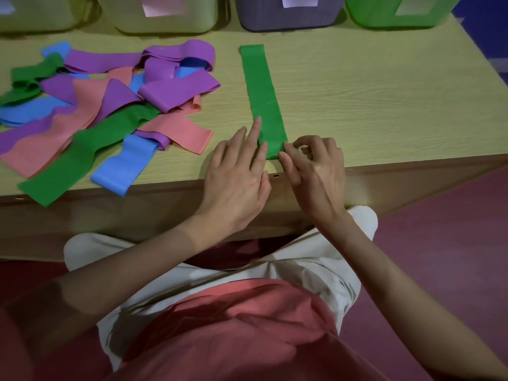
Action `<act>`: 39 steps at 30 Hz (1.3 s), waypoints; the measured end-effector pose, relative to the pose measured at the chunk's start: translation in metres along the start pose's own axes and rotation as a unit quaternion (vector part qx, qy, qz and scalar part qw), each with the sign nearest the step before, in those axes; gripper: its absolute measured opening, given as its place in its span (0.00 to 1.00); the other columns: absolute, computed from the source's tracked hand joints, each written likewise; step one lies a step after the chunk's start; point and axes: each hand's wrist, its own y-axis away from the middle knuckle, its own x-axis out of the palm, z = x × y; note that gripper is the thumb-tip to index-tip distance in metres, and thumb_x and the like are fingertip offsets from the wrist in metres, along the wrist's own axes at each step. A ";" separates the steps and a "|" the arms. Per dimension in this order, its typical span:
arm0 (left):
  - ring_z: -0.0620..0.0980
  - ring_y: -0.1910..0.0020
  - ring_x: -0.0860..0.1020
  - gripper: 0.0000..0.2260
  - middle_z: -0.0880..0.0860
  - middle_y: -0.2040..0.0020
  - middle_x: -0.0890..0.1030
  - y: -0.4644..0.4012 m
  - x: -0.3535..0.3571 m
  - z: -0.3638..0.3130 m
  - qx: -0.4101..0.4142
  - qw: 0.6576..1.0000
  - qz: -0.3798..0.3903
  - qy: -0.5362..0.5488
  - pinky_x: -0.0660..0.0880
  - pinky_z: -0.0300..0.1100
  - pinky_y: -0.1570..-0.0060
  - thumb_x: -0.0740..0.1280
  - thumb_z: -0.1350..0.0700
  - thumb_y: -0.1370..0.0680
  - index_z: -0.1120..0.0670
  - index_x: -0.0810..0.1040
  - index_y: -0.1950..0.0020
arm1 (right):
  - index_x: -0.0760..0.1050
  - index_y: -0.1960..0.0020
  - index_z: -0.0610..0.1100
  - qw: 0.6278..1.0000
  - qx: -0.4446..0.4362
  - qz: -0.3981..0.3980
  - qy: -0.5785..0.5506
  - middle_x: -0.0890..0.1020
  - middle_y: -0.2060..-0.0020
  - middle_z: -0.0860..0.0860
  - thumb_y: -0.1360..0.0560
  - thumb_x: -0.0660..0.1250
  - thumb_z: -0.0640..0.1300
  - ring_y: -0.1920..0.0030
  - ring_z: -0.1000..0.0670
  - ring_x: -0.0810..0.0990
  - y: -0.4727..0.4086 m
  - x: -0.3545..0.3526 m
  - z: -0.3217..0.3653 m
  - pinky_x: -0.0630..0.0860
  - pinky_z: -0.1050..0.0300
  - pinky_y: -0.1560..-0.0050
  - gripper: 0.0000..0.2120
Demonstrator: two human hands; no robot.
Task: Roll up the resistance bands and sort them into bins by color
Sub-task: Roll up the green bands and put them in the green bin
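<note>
Green band point(262, 100) lies flat, lengthwise, at frame center on the table point(384, 92). Left hand point(236, 174) presses its near end with straight fingers; right hand point(316, 166) pinches the near corner. Mixed band pile point(110, 105) sits at left.

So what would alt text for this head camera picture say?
Two hands, left hand and right hand, work the near end of a flat green band on a wooden table. A tangled band pile lies left; bins line the back.

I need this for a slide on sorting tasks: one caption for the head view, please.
Both hands, left hand and right hand, start rolling a flat green band at the table edge.
</note>
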 end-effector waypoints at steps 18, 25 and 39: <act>0.57 0.46 0.75 0.12 0.57 0.43 0.78 -0.015 0.003 0.010 0.016 0.985 -0.140 0.102 0.70 0.50 0.50 0.60 0.55 0.19 0.59 0.79 0.44 | 0.77 0.46 0.40 0.984 0.133 0.015 -0.117 0.80 0.54 0.45 0.26 0.70 0.50 0.53 0.44 0.75 -0.024 0.009 0.005 0.72 0.51 0.55 0.15; 0.56 0.54 0.75 0.06 0.55 0.55 0.80 -0.027 0.012 0.017 0.028 0.977 -0.156 0.141 0.71 0.49 0.58 0.69 0.58 0.23 0.59 0.81 0.50 | 0.78 0.48 0.40 0.980 0.148 0.018 -0.129 0.80 0.54 0.45 0.27 0.72 0.50 0.52 0.44 0.75 -0.035 0.012 0.002 0.74 0.49 0.54 0.16; 0.56 0.55 0.75 0.06 0.57 0.54 0.79 -0.037 0.013 0.021 0.010 0.978 -0.155 0.139 0.74 0.51 0.61 0.68 0.58 0.23 0.60 0.82 0.52 | 0.81 0.52 0.39 0.981 -0.007 0.102 -0.166 0.79 0.57 0.46 0.28 0.72 0.39 0.53 0.45 0.74 -0.034 -0.004 -0.012 0.66 0.63 0.56 0.05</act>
